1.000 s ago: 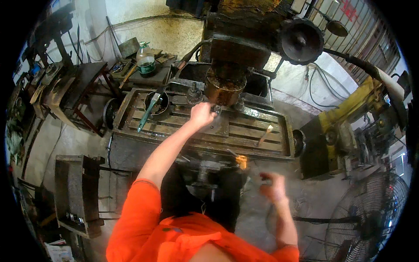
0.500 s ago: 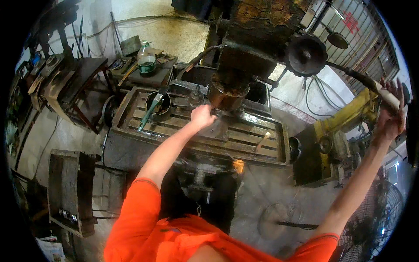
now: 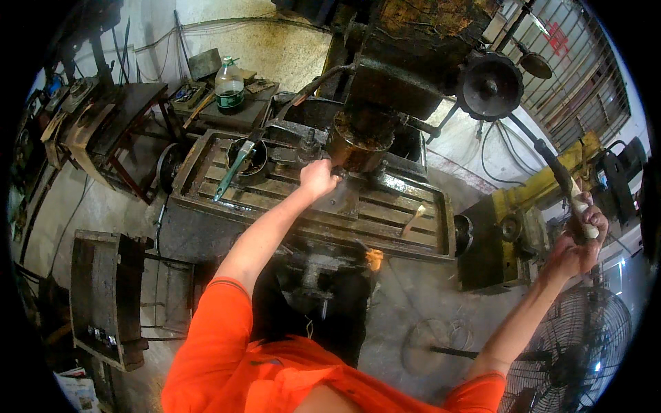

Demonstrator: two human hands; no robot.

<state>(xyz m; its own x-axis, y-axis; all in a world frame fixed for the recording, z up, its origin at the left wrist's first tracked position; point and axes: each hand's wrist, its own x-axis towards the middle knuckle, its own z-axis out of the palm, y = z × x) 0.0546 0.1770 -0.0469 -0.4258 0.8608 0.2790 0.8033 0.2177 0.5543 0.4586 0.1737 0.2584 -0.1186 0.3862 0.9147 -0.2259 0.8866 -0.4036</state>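
- Right hand (image 3: 577, 237), hanging low by the body a second ago, is now gripping the long feed lever (image 3: 551, 168) at its pale handle end, grip clenched — likely readying to feed the spindle down.
- Left hand (image 3: 318, 177) is staying on a flat metal workpiece (image 3: 342, 199), grip closed, under the rusty spindle head (image 3: 359, 141).
- Workpiece is lying on the slotted machine surface (image 3: 385, 217), grey and oily.
- Green-handled tool (image 3: 233, 171) is resting in a bowl to the left.

One plastic bottle (image 3: 229, 84) stands far left, one round dark bowl (image 3: 246, 157) and one green-handled tool (image 3: 234, 170) lie on the one slotted machine table (image 3: 385, 219), one fan (image 3: 578, 351) sits near right, and two hands work.
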